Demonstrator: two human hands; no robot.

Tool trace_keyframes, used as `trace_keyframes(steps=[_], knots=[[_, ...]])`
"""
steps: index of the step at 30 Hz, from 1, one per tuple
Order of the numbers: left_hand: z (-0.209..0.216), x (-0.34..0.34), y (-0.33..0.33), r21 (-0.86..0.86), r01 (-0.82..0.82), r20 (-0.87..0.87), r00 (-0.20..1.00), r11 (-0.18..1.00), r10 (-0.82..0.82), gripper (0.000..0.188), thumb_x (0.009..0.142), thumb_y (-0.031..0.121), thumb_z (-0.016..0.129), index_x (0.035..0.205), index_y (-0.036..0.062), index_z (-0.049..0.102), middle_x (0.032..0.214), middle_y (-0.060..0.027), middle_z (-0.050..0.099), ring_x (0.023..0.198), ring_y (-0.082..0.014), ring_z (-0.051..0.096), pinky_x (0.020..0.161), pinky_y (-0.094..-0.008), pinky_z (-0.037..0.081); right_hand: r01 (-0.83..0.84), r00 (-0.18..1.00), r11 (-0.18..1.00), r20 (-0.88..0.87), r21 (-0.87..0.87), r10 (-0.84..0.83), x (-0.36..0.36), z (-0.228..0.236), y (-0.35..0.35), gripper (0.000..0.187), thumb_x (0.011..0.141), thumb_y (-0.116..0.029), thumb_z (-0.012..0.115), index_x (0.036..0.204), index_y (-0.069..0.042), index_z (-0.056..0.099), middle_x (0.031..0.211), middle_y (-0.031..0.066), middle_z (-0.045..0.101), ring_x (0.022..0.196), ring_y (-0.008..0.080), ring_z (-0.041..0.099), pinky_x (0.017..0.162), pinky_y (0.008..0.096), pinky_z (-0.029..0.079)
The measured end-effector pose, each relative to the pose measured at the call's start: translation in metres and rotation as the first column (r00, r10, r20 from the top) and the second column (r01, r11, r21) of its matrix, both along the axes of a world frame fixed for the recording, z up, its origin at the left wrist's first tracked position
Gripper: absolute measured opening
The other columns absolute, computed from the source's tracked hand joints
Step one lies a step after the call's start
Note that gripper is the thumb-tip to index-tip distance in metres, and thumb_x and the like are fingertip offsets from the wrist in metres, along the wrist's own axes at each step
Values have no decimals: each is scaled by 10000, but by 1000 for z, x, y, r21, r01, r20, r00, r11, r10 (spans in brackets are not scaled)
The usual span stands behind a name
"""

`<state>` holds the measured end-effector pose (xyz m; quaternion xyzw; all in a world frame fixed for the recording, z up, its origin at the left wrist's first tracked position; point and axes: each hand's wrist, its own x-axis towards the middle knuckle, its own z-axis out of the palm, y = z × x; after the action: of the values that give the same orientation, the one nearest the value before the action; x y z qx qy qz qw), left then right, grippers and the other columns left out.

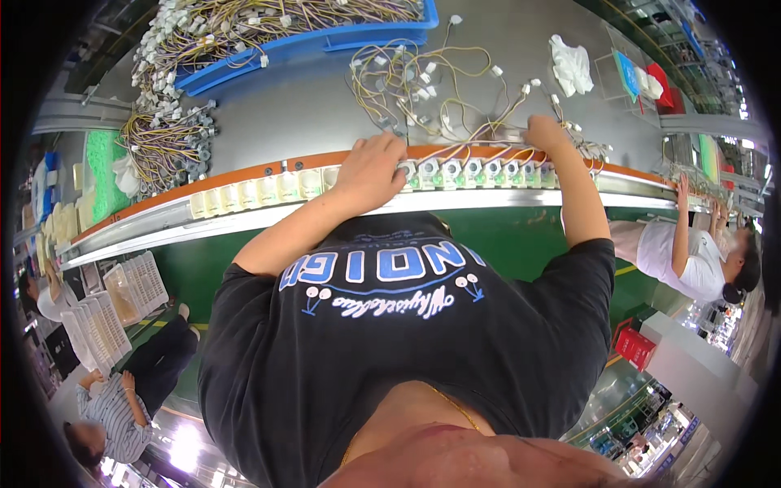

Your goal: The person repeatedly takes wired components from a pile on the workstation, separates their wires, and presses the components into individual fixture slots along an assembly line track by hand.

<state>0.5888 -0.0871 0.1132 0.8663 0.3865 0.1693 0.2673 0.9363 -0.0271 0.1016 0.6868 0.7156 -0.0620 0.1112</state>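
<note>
Pressing down on a row of small white holders point(480, 172), the left hand point(370, 167) lies curled at its near end, the right hand point(543, 132) pinches wires point(423, 81) just beyond; steady, even seating seems wise.

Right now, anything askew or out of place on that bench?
Mostly orderly. One oddity: a loose tangle of yellow wire harnesses sprawls over the grey benchtop outside the blue tray. Left hand and right hand rest at the white connector row, which sits evenly.
</note>
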Motion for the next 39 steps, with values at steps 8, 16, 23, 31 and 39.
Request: trace_keyframes(steps=[8,16,23,31,39], knots=[[-1,1,-1,47,-3,8,1000,999,2,208,702,110,541,885,49,466,894,-87,484,879,-247,483,772,-360,350,-320,867,911,-307,261,393,-116,-15,69,379,737,-85,514,1114,-57,496,989,183,561,978,333,505,854,386,403],[-4,-12,4,-196,-46,153,985,979,77,371,730,114,553,1071,49,419,1071,-123,481,1046,-264,451,904,-354,321,-420,908,905,31,71,419,-170,-39,103,339,693,-112,557,1030,-81,528,946,155,599,929,332,541,789,392,439],[24,-2,92,-49,-244,674,708,968,213,475,713,34,523,1169,20,390,1180,-166,458,1107,-255,446,941,-329,328,-322,603,870,-628,373,493,-190,64,85,195,770,-206,482,765,-27,558,719,183,578,690,341,566,617,428,426],[39,-11,138,356,-366,78,928,860,363,181,808,198,471,917,106,582,794,-141,611,735,-333,574,660,-419,433,-69,750,812,-507,580,426,-128,105,62,155,754,-188,484,743,-38,526,722,203,557,714,387,543,589,441,418],[22,-57,98,-496,-78,184,964,865,192,167,785,193,589,853,41,572,599,13,499,522,-76,469,474,-194,380,146,977,973,-183,178,-113,-19,12,42,310,795,-244,462,1026,-47,522,832,169,604,816,362,573,710,448,439]])
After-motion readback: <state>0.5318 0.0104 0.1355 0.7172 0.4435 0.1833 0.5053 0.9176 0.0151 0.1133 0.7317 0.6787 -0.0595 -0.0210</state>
